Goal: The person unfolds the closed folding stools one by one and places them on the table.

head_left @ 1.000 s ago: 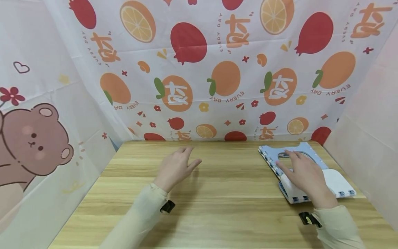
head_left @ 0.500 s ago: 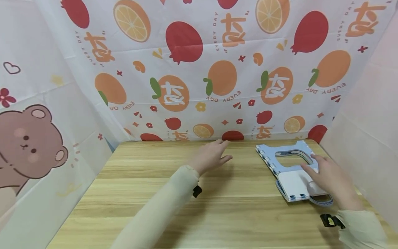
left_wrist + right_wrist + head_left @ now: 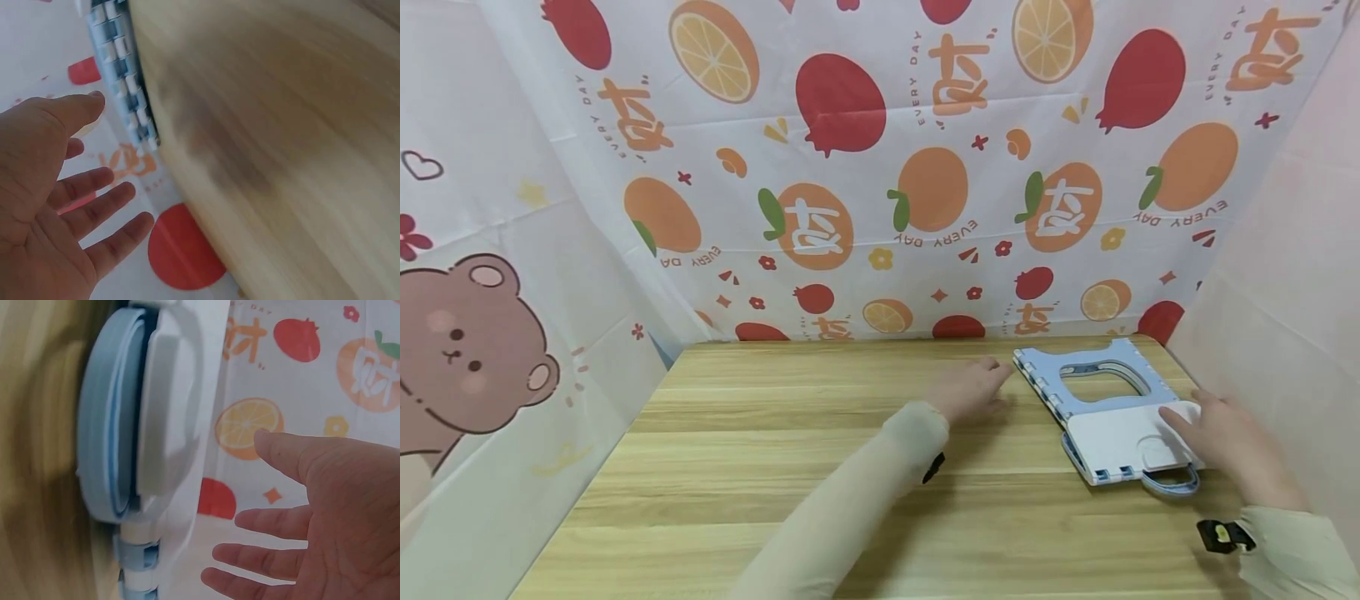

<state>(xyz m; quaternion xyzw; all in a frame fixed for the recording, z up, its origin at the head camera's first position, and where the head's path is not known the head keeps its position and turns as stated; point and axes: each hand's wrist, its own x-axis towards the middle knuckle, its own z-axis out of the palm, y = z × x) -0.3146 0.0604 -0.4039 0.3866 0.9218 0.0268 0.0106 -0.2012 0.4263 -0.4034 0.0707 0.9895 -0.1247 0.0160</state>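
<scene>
A folded blue and white plastic stool (image 3: pixel 1112 421) lies flat on the wooden table (image 3: pixel 775 467) at the right, with a blue carry loop (image 3: pixel 1172 485) at its near end. My left hand (image 3: pixel 973 387) reaches across with straight fingers, its fingertips just short of the stool's ribbed left edge (image 3: pixel 122 75). In the left wrist view this hand (image 3: pixel 56 187) is spread and holds nothing. My right hand (image 3: pixel 1221 433) is at the stool's near right corner, fingertips at the white panel. The right wrist view shows this hand (image 3: pixel 312 519) spread beside the stool (image 3: pixel 156 425).
Fruit-print cloth (image 3: pixel 880 167) hangs behind the table, and a bear-print cloth (image 3: pixel 475 350) closes the left side. A plain white sheet (image 3: pixel 1285 292) stands close on the right. The stool lies near the table's right edge.
My left hand has moved right across the table, up to the stool's left edge. My right hand has slid off the stool's top to its near right corner.
</scene>
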